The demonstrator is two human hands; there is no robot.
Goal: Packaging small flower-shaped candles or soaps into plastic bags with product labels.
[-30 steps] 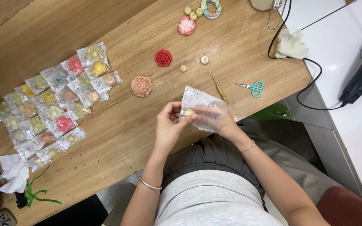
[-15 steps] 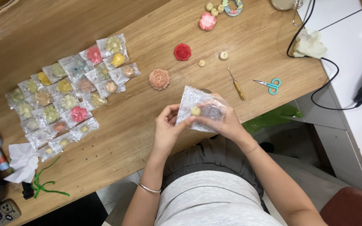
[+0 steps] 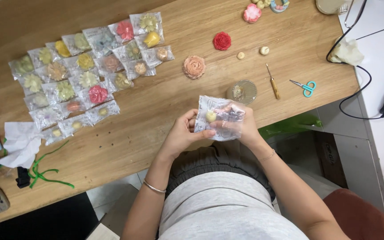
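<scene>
My left hand (image 3: 184, 132) and my right hand (image 3: 242, 126) together hold a small clear plastic bag (image 3: 218, 116) over the near edge of the wooden table (image 3: 156, 111). My left thumb and fingers pinch the bag's left side. A small pale yellow flower piece (image 3: 211, 116) sits inside the bag, and my right fingers show through the plastic. A round clear dish (image 3: 242, 91) lies on the table just beyond the bag.
Several bagged flower pieces (image 3: 85, 71) lie in rows at the left. Loose ones include a peach flower (image 3: 194, 66) and a red flower (image 3: 222, 41). A wooden-handled pick (image 3: 272, 82) and teal scissors (image 3: 306, 87) lie at the right. Green ribbon (image 3: 45, 171) and white tissue (image 3: 21, 144) sit near left.
The view has shifted, so the table appears lower and further right. My hands still hold the bag, now turned a little, and the round clear dish behind it has come into sight.
</scene>
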